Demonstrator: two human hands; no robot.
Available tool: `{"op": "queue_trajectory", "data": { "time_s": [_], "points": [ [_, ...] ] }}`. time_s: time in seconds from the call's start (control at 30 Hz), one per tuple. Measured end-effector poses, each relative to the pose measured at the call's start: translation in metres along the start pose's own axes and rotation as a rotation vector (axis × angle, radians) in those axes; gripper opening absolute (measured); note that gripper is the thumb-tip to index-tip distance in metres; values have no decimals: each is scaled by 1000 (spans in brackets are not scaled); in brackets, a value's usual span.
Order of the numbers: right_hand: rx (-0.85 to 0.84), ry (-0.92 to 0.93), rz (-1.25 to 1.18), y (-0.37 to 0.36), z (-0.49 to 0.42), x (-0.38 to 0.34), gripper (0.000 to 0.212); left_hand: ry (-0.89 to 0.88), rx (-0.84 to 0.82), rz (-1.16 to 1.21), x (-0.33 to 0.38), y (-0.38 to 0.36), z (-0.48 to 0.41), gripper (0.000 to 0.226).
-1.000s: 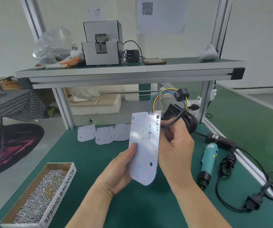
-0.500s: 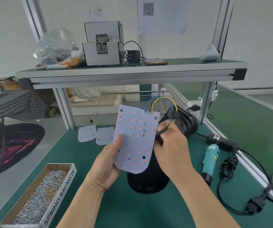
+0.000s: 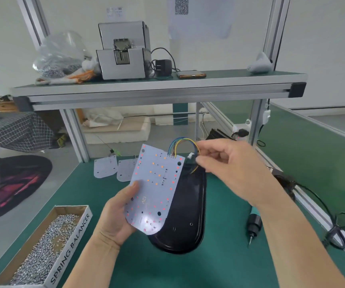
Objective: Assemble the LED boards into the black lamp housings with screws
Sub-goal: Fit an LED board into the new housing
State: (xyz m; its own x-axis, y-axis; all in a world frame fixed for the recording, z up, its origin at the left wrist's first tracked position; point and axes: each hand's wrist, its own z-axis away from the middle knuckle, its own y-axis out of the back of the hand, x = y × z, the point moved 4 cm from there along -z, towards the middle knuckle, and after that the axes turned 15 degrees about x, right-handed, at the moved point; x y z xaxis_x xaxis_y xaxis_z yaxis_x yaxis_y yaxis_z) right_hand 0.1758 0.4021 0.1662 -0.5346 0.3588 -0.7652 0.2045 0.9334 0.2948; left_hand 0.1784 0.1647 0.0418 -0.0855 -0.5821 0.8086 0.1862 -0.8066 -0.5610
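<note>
The left hand (image 3: 115,215) was found gripping the LED board (image 3: 155,190) by its lower left edge, thumb laid on the lit face. The board was held tilted above the black lamp housing (image 3: 188,215) and was not seated. The housing lay open side up on the green bench mat (image 3: 167,271), partly hidden by the board. The right hand (image 3: 229,165), somewhat blurred, was seen pinching the coloured wires (image 3: 179,142) beside their white connector (image 3: 189,156), over the housing's far end.

It is judged that the lead was being dressed before the board was lowered. The wires should be tucked fully into the far end so that none is trapped beneath the board. The board's holes should be lined up with the housing's mounting points before any screw is driven.

On the mat, a cardboard box of screws (image 3: 71,246) was noted at the near left and an electric screwdriver (image 3: 254,221) to the right. Two spare boards (image 3: 105,168) lay further back.

On the upper shelf (image 3: 159,88), a screw feeder (image 3: 123,57), a bag of screws (image 3: 59,53) and a phone (image 3: 191,75) were recorded. A QR sheet (image 3: 181,5) was pinned to the wall behind.
</note>
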Motion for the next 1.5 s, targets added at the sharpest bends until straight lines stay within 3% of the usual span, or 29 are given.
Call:
{"op": "queue_trajectory", "data": {
  "time_s": [0.17,0.27,0.37,0.43,0.7,0.83,0.97,1.1,1.23,1.37,1.5],
  "points": [
    [-55,21,104,-19,19,6,18,-35,-183,-48,11,-5,14,33],
    [18,156,221,-24,28,10,14,-13,-294,-85,7,-6,23,42],
    [116,377,399,-25,33,9,20,-18,-244,-137,4,1,24,51],
    [139,431,367,-24,35,10,22,-29,-214,-170,7,5,24,57],
    [6,469,198,-30,31,11,39,-57,-159,-145,19,21,17,35],
    [-88,344,52,-30,30,13,18,-39,-129,-98,17,29,12,34],
    [-205,452,255,-37,28,18,28,-23,-133,-100,17,28,10,35],
    [-140,575,367,-41,24,18,21,-54,-143,-119,18,28,4,35],
    [-52,609,350,-41,21,15,11,-107,-211,-215,21,18,10,26],
    [23,579,345,-46,25,10,17,-42,-340,-162,30,11,15,21],
    [39,551,289,-44,25,9,23,71,-586,41,28,-1,21,43]
  ]
}}
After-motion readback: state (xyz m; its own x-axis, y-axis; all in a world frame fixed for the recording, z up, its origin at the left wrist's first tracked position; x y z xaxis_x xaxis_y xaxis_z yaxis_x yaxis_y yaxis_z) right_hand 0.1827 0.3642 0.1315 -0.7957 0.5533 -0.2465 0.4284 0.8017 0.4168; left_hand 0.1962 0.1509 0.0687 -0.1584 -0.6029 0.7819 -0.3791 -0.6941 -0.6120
